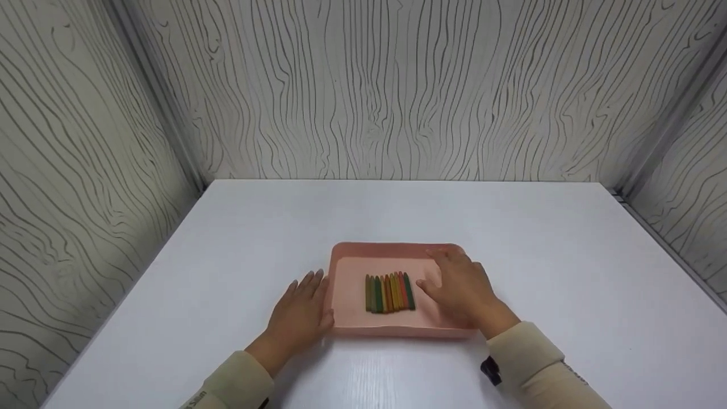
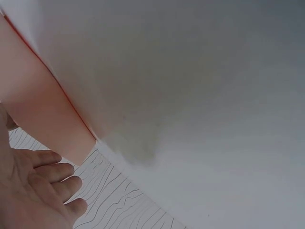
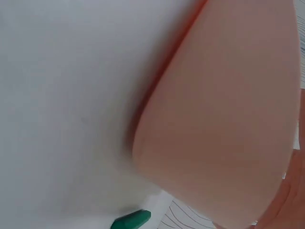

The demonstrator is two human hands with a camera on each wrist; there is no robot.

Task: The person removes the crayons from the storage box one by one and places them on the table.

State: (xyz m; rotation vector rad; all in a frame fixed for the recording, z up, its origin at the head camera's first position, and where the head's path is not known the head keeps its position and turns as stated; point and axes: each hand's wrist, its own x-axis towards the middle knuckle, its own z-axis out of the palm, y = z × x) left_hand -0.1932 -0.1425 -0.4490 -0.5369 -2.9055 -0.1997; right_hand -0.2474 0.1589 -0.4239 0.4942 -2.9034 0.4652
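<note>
A shallow pink tray point(image 1: 349, 295) stands on the white table, holding a row of several crayons point(image 1: 389, 292) laid side by side in greens, yellows, reds and browns. My left hand point(image 1: 301, 312) lies along the tray's left side, fingers extended and thumb by the near left corner. In the left wrist view its fingers point(image 2: 64, 181) sit beside the tray wall point(image 2: 52, 114). Over the tray's right part is my right hand point(image 1: 463, 284), thumb spread from the fingers and nothing in its grasp. A green crayon tip point(image 3: 131, 220) shows outside the tray wall point(image 3: 214, 114) in the right wrist view.
The white table point(image 1: 272, 227) stretches around the tray on every side. Panels with a wood-grain pattern point(image 1: 363, 91) rise behind it and at left and right. A small black object point(image 1: 491, 370) hangs at my right cuff.
</note>
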